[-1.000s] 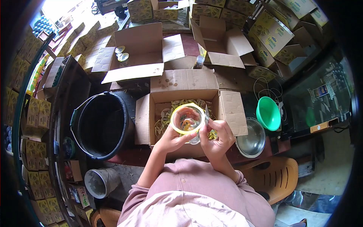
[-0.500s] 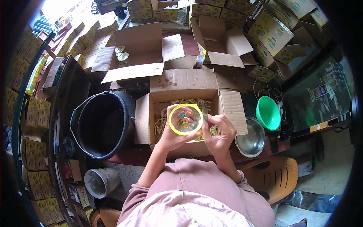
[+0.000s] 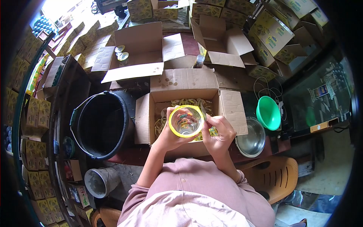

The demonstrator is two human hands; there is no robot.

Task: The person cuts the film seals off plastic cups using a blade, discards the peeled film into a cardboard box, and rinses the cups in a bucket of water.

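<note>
My left hand (image 3: 169,135) is wrapped round a clear cup (image 3: 186,123) with a yellow rim, its mouth tipped up toward me. Coloured print shows through the wall. At the cup's right side my right hand (image 3: 219,133) is closed, thumb and forefinger pinching a thin grey blade (image 3: 203,111) against the rim. Its handle is hidden in the fingers. Below both hands stands an open cardboard box (image 3: 232,109), with yellow-and-pale scraps (image 3: 185,102) inside it.
On the left stands a black bucket (image 3: 123,142). To the right are a metal bowl (image 3: 261,145) and a green bowl (image 3: 269,113). Behind are two more open boxes (image 3: 138,38), the left one with lidded containers (image 3: 123,56), and a clear jar (image 3: 199,61). Cartons (image 3: 272,36) are stacked around.
The cup has tilted slightly and turned in my left hand, so more of its inside shows. The blade has swung a little to a steeper slant at the rim.
</note>
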